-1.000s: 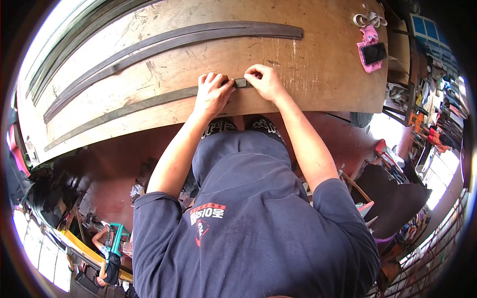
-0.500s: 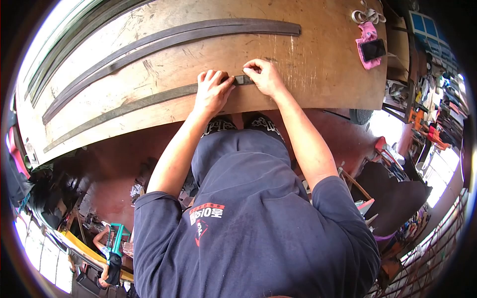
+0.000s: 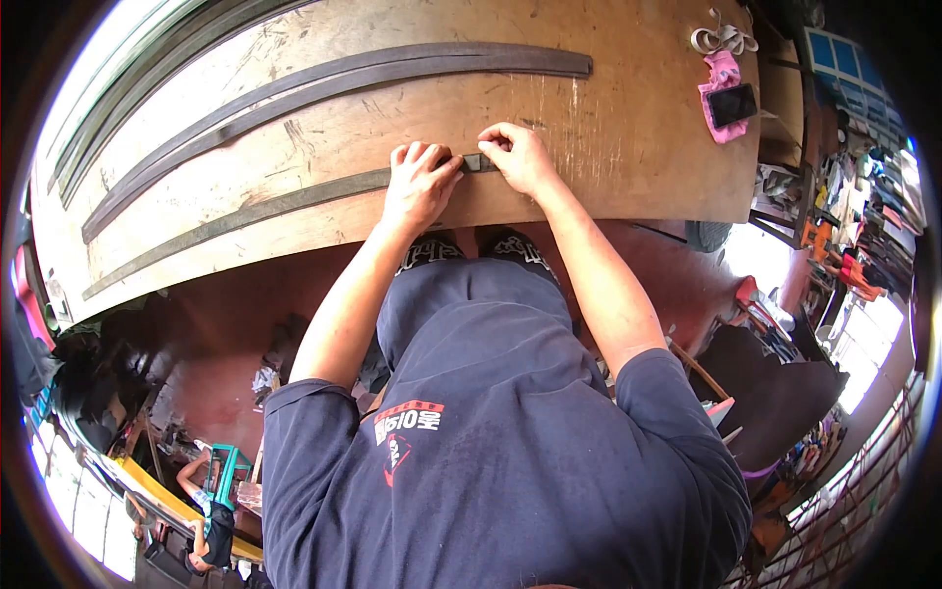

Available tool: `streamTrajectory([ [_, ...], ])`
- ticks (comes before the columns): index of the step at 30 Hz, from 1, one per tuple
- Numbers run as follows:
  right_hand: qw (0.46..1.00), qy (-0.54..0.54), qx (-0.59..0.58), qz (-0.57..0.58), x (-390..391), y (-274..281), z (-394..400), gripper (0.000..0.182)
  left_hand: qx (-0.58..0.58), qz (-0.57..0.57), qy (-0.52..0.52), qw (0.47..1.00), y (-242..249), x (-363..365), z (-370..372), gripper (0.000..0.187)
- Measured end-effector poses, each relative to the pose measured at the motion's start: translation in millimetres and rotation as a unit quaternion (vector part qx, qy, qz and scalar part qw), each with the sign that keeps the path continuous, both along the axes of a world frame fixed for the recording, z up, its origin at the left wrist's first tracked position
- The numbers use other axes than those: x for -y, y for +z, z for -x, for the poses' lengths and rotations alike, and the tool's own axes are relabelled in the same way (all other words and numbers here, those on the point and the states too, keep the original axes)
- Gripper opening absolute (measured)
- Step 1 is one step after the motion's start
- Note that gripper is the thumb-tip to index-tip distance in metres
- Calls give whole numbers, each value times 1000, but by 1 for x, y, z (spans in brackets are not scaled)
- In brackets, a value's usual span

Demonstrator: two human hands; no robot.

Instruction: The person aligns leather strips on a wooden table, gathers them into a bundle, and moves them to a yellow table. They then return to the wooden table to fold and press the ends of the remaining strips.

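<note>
A long dark strip [image 3: 245, 218], which looks like leather or rubber, lies along the near side of the wooden table. My left hand [image 3: 422, 185] rests on it with curled fingers, thumb and fingertips pressed together near its right end. A short greyish piece [image 3: 474, 163] shows on the strip between my two hands. Just right of that piece, my right hand [image 3: 523, 162] has its thumb and forefinger brought together in a pinch over the strip's end. Whatever the pinch holds is too small to make out.
Farther back on the wooden table [image 3: 628, 167] lie more dark strips [image 3: 392, 65], with another bundle [image 3: 137, 98] at the far left. A phone [image 3: 732, 105] sits on a pink cloth [image 3: 721, 71] at right. Another person [image 3: 214, 530] is at lower left.
The view has shifted very slightly. Both hands stay at the strip's right end in nearly the same pose.
</note>
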State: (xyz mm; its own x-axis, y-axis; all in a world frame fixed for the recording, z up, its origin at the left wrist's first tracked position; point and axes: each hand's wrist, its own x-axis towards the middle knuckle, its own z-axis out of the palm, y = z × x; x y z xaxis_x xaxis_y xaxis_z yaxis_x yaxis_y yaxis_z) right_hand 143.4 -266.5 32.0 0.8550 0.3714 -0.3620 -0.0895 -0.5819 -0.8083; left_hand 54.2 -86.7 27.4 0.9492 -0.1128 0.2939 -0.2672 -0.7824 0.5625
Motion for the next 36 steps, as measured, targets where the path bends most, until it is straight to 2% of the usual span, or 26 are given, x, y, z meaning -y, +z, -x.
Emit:
streamTrajectory([
  [15,999,-15,-26,-30,3,-15,-4,17,-6,-10,-11,1000,1,2,1,25],
  [26,997,47,-7,-63,8,-10,-5,17,-9,-122,-9,992,10,14,14,43],
  [28,984,111,123,-61,9,-1,1,18,-31,-131,5,991,12,18,20,43],
  [30,972,178,145,-59,14,9,6,25,-31,-144,61,987,15,25,28,40],
  [31,958,215,187,-42,16,11,10,28,-94,-144,81,982,15,23,35,43],
  [32,940,250,228,-25,18,11,13,32,-92,-153,89,980,15,22,44,43],
  [33,920,294,259,11,21,9,15,44,-126,-155,172,965,20,22,52,49],
  [34,917,298,264,1,24,11,16,44,-157,-154,254,942,20,19,58,57],
  [35,907,315,279,29,27,14,16,49,-193,-159,276,928,7,11,69,68],
  [36,894,332,294,57,30,18,17,55,-222,-151,316,910,14,13,73,69],
])
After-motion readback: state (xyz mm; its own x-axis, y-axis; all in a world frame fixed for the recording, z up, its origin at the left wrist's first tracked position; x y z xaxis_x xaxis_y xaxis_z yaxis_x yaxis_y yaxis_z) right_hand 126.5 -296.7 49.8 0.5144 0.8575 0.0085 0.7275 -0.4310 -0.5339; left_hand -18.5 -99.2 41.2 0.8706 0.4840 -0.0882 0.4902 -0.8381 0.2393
